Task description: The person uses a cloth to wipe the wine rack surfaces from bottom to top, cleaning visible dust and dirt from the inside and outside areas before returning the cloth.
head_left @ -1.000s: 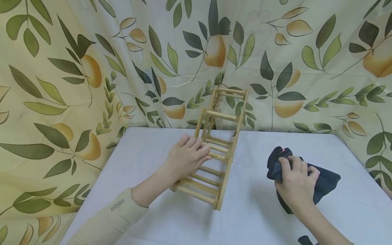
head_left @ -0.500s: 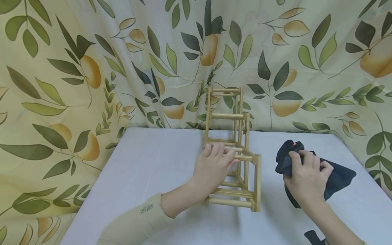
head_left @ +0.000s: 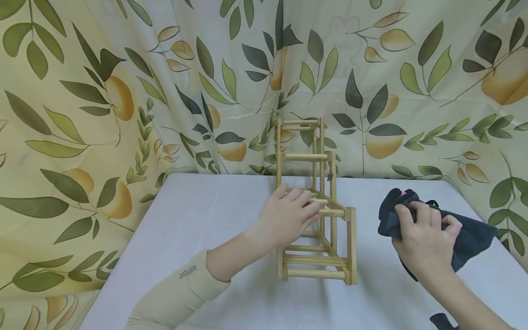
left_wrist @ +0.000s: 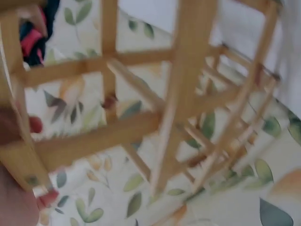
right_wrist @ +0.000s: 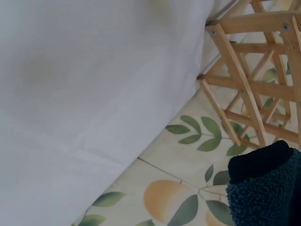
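A light wooden slatted rack (head_left: 315, 260) with stepped tiers stands on the white table. My left hand (head_left: 284, 217) lies over its upper rungs; in the left wrist view, fingertips show on either side of a wooden bar (left_wrist: 94, 141). To the right, my right hand (head_left: 426, 238) grips a bunched dark navy cloth (head_left: 470, 233), lifted off the table, with a small pink patch near its top. Fuzzy texture shows on the navy cloth (right_wrist: 263, 197) in the right wrist view. What kind of cloth item it is cannot be told.
A white cloth covers the table (head_left: 206, 211). Behind it hangs a curtain (head_left: 231, 82) printed with leaves and fruit. A dark piece (head_left: 444, 321) shows at the bottom edge beneath the right forearm.
The rack swung round to the right and now faces straight on. The left hand went right with it, then its fingers shifted slightly. The right hand carried the navy cloth rightward.
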Demonstrator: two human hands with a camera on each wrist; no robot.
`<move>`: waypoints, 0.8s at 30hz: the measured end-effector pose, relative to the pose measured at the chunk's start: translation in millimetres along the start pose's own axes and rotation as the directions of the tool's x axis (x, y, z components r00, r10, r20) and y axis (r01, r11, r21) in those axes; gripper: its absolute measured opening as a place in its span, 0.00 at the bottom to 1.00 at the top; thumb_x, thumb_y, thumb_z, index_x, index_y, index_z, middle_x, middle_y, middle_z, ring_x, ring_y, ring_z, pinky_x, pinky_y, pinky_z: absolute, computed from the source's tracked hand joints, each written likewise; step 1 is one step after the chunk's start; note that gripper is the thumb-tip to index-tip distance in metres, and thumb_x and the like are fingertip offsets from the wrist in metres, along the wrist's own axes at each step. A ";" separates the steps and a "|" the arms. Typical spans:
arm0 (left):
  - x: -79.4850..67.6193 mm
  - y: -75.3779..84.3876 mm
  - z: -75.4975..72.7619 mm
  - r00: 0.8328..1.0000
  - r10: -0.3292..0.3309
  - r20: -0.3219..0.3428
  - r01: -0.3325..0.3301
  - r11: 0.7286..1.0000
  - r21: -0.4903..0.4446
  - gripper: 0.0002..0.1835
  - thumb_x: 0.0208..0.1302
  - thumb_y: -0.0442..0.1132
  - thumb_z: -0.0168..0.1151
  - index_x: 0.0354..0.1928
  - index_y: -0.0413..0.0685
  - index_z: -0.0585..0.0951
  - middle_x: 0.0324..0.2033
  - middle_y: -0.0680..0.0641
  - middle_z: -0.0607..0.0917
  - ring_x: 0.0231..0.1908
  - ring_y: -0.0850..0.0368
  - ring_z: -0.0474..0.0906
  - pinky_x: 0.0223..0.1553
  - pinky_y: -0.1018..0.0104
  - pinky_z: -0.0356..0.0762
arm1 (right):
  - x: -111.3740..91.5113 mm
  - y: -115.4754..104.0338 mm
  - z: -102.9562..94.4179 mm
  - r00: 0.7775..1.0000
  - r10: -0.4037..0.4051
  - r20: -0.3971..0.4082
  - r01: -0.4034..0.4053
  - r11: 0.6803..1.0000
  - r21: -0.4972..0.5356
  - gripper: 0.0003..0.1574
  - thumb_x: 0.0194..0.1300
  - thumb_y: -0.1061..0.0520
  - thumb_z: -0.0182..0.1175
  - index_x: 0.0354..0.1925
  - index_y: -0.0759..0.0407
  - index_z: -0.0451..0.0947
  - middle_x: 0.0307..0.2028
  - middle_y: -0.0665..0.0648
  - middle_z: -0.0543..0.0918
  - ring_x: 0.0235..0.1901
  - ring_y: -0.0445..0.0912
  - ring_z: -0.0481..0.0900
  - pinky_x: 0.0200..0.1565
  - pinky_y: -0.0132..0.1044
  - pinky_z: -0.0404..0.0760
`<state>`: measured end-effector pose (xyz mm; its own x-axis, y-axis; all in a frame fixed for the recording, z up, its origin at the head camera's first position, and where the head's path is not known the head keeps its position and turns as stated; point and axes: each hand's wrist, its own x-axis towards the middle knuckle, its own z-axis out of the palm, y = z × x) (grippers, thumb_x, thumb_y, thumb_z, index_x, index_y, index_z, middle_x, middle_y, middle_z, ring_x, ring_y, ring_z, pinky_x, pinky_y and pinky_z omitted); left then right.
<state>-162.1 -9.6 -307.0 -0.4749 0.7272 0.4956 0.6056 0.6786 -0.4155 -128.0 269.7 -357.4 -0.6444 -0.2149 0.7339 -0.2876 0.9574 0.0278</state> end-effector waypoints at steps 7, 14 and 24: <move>0.9 -7.2 7.1 0.991 0.078 -0.108 -0.087 0.993 -0.080 0.12 0.68 0.50 0.45 0.30 0.55 0.70 0.22 0.58 0.72 0.27 0.62 0.72 0.38 0.68 0.61 | 1.4 1.9 -1.7 0.999 -0.011 -0.050 0.012 1.000 0.006 0.37 0.27 0.71 0.59 0.45 0.67 0.67 0.41 0.75 0.67 0.40 0.69 0.63 0.41 0.65 0.52; 4.1 9.6 4.6 0.996 0.009 -0.092 -0.015 0.998 -0.066 0.09 0.67 0.47 0.49 0.31 0.55 0.73 0.25 0.58 0.76 0.31 0.62 0.75 0.39 0.70 0.65 | 4.1 1.7 -1.4 0.999 -0.011 -0.048 0.012 1.000 0.014 0.38 0.27 0.71 0.60 0.45 0.68 0.66 0.42 0.75 0.67 0.40 0.69 0.63 0.41 0.64 0.52; 17.4 34.0 -1.3 0.991 -0.133 0.013 0.133 0.991 0.019 0.11 0.68 0.49 0.43 0.31 0.56 0.71 0.23 0.58 0.73 0.32 0.60 0.74 0.44 0.68 0.65 | 5.9 2.5 -1.6 0.998 0.008 -0.065 -0.007 1.000 0.015 0.36 0.29 0.70 0.58 0.45 0.68 0.66 0.42 0.75 0.67 0.40 0.70 0.63 0.42 0.65 0.52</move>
<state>-149.0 26.0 -311.5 -0.5594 0.6319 0.5365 0.5250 0.7709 -0.3606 -131.4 271.1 -351.9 -0.5992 -0.1939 0.7768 -0.2937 0.9558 0.0120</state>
